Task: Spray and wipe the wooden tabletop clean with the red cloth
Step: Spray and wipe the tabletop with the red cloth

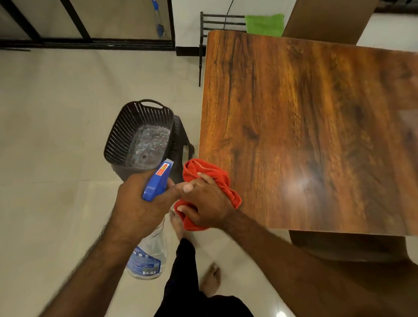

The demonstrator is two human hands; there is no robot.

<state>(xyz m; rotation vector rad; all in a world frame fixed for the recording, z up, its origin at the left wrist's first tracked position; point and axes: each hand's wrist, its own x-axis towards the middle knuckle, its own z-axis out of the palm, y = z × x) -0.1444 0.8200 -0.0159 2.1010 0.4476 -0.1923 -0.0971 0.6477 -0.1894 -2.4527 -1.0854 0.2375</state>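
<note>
Pale glossy floor tiles (45,142) fill the left half of the view. The wooden tabletop (310,128) takes up the right side, its dark-grained surface shiny, with a lamp glare near the front edge.

Left of the table, a dark perforated plastic basket (119,129) with a loop handle stands on a dark stool (181,135). In the bottom of the basket lies something clear and crinkled, like plastic film; nothing else shows inside.

In front of the basket, the left hand (137,205) is wrapped round the neck of a spray bottle (147,256), just under its blue trigger head. The bottle hangs tilted over the floor. Its body is clear with a blue label; how much liquid it holds cannot be made out.

The right hand (205,204) clutches the red cloth (203,170), bunched into a loose wad. Hand and cloth are in the air just beside the table's near left corner, next to the left thumb. Whether the cloth touches the table edge cannot be told.

Beyond the table, a green cloth (265,24) hangs over a black rack (220,22). Further left, a second spray bottle (158,18) stands by the glass doors.
</note>
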